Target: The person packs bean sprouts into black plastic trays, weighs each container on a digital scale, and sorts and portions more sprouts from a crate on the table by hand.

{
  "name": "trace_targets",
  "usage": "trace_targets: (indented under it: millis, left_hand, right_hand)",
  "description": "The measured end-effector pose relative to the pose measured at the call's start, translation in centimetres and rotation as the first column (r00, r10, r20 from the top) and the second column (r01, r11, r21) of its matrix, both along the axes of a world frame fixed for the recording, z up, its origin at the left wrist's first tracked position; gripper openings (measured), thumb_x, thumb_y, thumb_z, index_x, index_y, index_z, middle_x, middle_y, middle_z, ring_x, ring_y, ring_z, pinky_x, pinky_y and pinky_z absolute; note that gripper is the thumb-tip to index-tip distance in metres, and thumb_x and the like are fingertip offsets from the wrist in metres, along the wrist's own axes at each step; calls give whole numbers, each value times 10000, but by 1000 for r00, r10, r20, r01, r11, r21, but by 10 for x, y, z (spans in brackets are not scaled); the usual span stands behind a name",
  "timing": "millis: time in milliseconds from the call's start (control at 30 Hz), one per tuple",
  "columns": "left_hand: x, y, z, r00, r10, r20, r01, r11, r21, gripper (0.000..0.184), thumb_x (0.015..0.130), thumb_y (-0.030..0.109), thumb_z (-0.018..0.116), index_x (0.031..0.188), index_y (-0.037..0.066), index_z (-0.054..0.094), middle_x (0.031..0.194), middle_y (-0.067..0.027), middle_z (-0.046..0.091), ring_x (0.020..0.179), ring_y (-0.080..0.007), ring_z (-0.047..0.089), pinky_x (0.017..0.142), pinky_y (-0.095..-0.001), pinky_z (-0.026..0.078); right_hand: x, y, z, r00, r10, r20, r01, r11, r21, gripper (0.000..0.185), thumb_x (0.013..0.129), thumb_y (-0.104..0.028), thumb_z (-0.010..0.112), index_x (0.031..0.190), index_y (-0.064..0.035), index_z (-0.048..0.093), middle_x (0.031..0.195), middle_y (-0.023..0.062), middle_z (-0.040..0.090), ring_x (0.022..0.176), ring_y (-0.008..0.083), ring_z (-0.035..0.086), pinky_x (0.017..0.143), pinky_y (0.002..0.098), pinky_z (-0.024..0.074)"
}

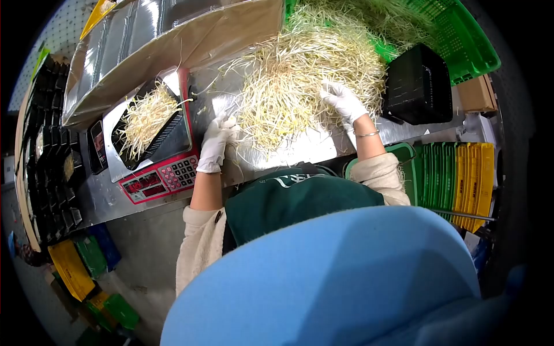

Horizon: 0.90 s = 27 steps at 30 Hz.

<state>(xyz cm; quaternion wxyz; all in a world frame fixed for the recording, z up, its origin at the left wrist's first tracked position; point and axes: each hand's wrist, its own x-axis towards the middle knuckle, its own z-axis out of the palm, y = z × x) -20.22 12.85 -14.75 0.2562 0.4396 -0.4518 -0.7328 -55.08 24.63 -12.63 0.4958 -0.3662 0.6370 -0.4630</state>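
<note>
A large heap of bean sprouts (288,81) is spread over the metal table (254,164). My right hand (344,102), in a white glove, lies at the right side of the heap with its fingers curled in among the sprouts. By the heap's left edge is my left hand (216,144), also gloved. Its fingers are drawn together, and what they hold, if anything, is hidden. Left of it stands a red and silver digital scale (186,147). On the scale, a black tray (170,128) sits tilted in view, with a mound of sprouts in it.
A stack of black trays (416,86) stands right of the heap, near a green crate (461,40). A cardboard box (231,32) with clear-topped packs lies behind the scale. More black trays (49,155) line the far left. Green and yellow baskets (456,179) stand at lower right.
</note>
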Motion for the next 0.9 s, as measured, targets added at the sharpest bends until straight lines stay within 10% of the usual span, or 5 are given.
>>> trace_targets:
  millis: [333, 567, 733, 833, 900]
  left_hand:
    - [-32, 26, -22, 981, 156, 119, -124, 963, -240, 534, 950, 113, 539, 1412, 2, 295, 1161, -93, 552, 971, -121, 546, 820, -253, 457]
    - [-64, 45, -6, 856, 124, 502, 359, 556, -750, 820, 870, 251, 643, 1442, -86, 161, 1450, -268, 315, 1338, -348, 336, 1111, -396, 250]
    - [-88, 39, -22, 926, 71, 372, 233, 668, -707, 787, 855, 171, 627, 1457, -49, 171, 1454, -258, 302, 1357, -361, 295, 1120, -403, 240]
    - [-99, 19, -47, 978, -2, 208, 125, 806, -579, 741, 852, 114, 613, 1454, -33, 205, 1427, -255, 346, 1338, -346, 330, 1110, -396, 268]
    - [-95, 16, -32, 981, 56, 185, 56, 833, -550, 633, 864, 43, 584, 1420, -28, 290, 1395, -216, 406, 1293, -277, 405, 1077, -364, 333]
  right_hand:
    - [116, 34, 28, 314, 239, -919, -375, 920, 111, 1084, 654, -528, 736, 1497, -118, 192, 1518, 172, 244, 1398, 383, 219, 1102, 539, 211]
    - [11, 21, 11, 449, 132, -884, -52, 991, 121, 1066, 585, -369, 792, 1467, -73, 272, 1445, 195, 379, 1349, 348, 339, 1119, 393, 264]
    - [33, -6, 3, 565, 94, -820, -77, 995, 60, 1040, 685, -680, 644, 1415, -16, 314, 1178, 245, 584, 1088, 393, 574, 944, 431, 452]
    - [75, -23, 12, 370, 252, -894, -42, 966, 255, 893, 737, -520, 678, 1404, -44, 324, 1057, 205, 633, 976, 367, 622, 831, 432, 508]
    - [53, -26, -8, 668, 52, -743, 1, 998, 70, 666, 784, -340, 691, 1320, -22, 457, 1025, 129, 660, 944, 279, 638, 812, 367, 514]
